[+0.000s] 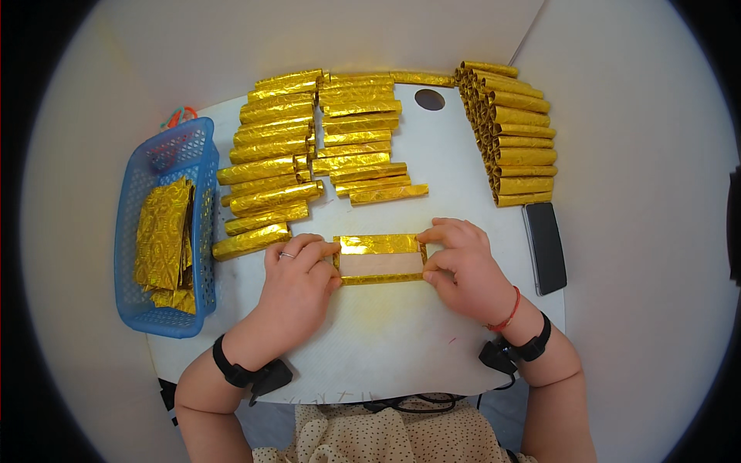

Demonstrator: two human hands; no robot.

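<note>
A gold foil paper sheet (381,264) lies flat on the white table in front of me, its edges folded inward so a pale brown strip shows between a wide gold band at the far side and a narrow one at the near side. At its left end, my left hand (299,278) pinches the edge with thumb and fingers. My right hand (465,266) grips the opposite end in the same way. Beyond the sheet, gold foil rolls (268,171) lie stacked in a left column, with flatter folded gold pieces (363,147) beside them.
On the left stands a blue plastic basket (204,255) holding gold foil sheets (164,235). Orange-handled scissors (179,116) peek out behind it. A pile of gold tubes (521,139) rises at the far right, near a dark phone (545,248). The table (386,339) has a round hole (430,99).
</note>
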